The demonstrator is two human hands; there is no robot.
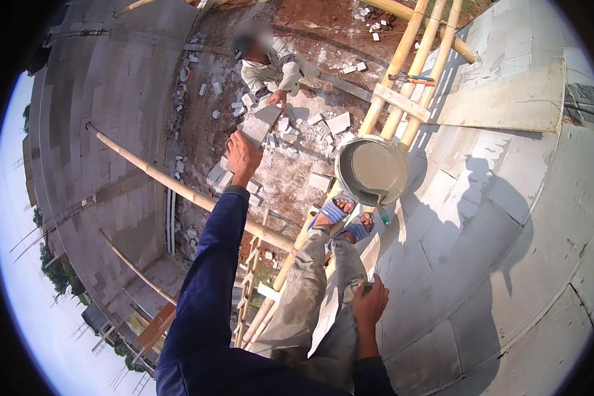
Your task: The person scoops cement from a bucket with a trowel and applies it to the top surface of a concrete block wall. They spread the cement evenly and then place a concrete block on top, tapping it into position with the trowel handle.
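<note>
My left hand point(243, 157) reaches out and down, its fingers gripping the upper end of a pale grey building block point(260, 124). Below, a co-worker in a light shirt point(270, 69) has a hand point(277, 99) on the block's other end. My right hand point(371, 303) is curled low beside my right thigh. A pale, pointed flat piece point(371, 256) shows just above it, but what the fingers hold is hidden. Ahead of my sandalled feet point(336, 210) stands a round bucket of grey mortar point(376, 168). A teal-handled tool point(384, 216) sticks out at its near side.
Bamboo scaffold poles point(409, 72) run under and ahead of me; a pair of orange-handled pliers point(416, 80) lies across them. To the right rises a block wall point(455, 264), shadowed in part. Broken blocks point(320, 181) litter the ground below. A bamboo pole point(158, 175) crosses at left.
</note>
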